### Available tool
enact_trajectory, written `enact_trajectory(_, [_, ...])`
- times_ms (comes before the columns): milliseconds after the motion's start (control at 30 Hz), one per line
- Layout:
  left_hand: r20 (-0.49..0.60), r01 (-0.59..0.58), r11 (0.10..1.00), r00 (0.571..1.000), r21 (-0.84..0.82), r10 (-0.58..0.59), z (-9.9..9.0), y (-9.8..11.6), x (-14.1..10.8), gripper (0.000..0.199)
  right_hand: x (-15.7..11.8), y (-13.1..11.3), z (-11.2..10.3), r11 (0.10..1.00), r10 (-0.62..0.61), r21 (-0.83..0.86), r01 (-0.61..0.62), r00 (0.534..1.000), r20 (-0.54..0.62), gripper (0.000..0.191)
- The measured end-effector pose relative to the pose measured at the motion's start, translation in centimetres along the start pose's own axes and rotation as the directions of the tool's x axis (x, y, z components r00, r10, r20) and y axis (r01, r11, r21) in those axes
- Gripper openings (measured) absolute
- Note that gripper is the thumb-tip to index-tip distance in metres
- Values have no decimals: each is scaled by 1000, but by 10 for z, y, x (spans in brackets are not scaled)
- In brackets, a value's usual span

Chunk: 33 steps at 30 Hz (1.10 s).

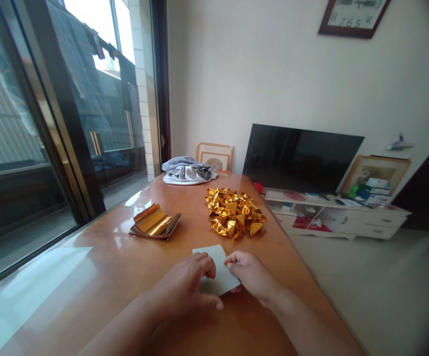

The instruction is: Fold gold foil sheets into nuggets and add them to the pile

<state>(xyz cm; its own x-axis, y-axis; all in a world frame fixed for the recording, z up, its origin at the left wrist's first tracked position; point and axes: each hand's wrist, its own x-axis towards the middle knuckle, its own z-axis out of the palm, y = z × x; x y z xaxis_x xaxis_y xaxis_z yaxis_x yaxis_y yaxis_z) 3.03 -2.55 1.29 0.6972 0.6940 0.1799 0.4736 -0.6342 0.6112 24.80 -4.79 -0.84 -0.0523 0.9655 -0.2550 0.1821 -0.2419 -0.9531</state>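
A pale square sheet of paper [218, 271] lies on the wooden table in front of me, its light side up. My right hand [249, 269] pinches the right edge of the sheet between thumb and fingers. Over the left part of the paper is my left hand [192, 279], fingers bent and thumb held apart, with nothing gripped in it. Beyond the hands, to the left, sits a stack of gold foil sheets [155, 221], the top one curling. A heap of folded gold foil pieces [234, 212] lies farther out on the right.
Bunched grey and white cloth [188, 170] rests at the table's [125, 277] far end. The table's right edge drops to the floor. Past it stand a television [303, 158] and a white low cabinet [366, 222]. A glass sliding door [62, 109] is on the left.
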Motion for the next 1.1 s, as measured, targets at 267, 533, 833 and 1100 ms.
enact_trajectory(267, [129, 33, 997, 991, 66, -42, -4, 9, 0, 24, 1, 0, -1, 999, 10, 39, -11, 1000, 15, 18])
enact_trajectory(533, [111, -46, 999, 993, 12, 44, 1, 2, 1, 6, -4, -4, -21, 913, -167, -378, 152, 986, -6, 18])
enact_trajectory(833, [85, -53, 998, 995, -39, 57, 5, 1, 3, 13, -24, -16, -33, 650, -292, -614, 449, 892, 344, 12])
enact_trajectory(1100, [70, 49, 995, 997, -93, -42, 1, -13, -1, 17, -12, -9, -30, 664, -262, -625, 410, 911, 319, 22])
